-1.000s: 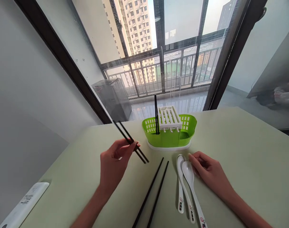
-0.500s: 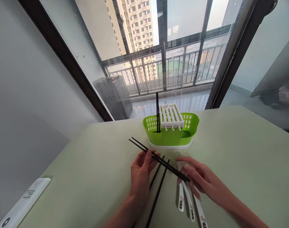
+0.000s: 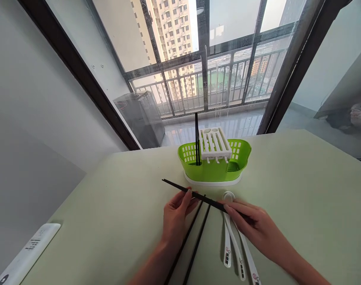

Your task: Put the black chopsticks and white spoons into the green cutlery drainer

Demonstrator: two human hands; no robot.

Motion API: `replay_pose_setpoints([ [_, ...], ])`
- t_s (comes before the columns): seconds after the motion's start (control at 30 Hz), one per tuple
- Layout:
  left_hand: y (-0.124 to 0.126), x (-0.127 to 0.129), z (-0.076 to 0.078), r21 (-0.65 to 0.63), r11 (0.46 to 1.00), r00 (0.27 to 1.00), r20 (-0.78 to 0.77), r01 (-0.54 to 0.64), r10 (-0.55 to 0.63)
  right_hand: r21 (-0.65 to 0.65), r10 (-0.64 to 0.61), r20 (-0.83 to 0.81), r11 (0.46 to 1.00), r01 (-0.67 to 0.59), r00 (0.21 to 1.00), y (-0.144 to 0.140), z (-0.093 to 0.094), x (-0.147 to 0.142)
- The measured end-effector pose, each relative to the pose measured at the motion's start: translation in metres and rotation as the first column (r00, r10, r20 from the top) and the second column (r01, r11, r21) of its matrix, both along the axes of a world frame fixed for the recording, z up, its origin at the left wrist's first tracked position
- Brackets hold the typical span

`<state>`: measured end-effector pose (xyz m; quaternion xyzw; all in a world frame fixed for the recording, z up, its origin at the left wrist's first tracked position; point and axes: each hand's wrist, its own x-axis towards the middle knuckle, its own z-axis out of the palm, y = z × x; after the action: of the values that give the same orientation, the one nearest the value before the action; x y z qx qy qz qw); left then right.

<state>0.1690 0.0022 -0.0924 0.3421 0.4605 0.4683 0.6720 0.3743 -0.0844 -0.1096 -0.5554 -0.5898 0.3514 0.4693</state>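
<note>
A pair of black chopsticks (image 3: 208,201) lies across both hands, its two sticks pressed close together. Near the middle of the pair, my left hand (image 3: 178,209) pinches it between thumb and fingers. My right hand (image 3: 251,221) grips the thicker end, above several white spoons (image 3: 235,245) whose handles point toward me. Two more black chopsticks (image 3: 195,249) lie loose on the table beneath. Behind the hands stands a green holder (image 3: 214,173) on a white base, with a pair of black chopsticks (image 3: 196,138) upright in its left part.
A white slotted rack (image 3: 215,143) with small hooks sits on the holder's middle. The pale green table (image 3: 109,206) reaches toward a glass door and balcony. A long white object (image 3: 30,253) with printed text lies at the left table edge.
My right hand has closed on the thick end of the chopsticks. Their tips, spread before, are now together, and the pair lies flatter.
</note>
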Motion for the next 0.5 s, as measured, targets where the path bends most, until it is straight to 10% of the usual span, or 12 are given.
replay_pose_setpoints([
  [0.5, 0.0027, -0.0019, 0.0020, 0.008, 0.998, 0.998, -0.002, 0.069, -0.069, 0.019, -0.005, 0.026, 1.000, 0.005, 1.000, -0.0020, -0.0022, 0.0001],
])
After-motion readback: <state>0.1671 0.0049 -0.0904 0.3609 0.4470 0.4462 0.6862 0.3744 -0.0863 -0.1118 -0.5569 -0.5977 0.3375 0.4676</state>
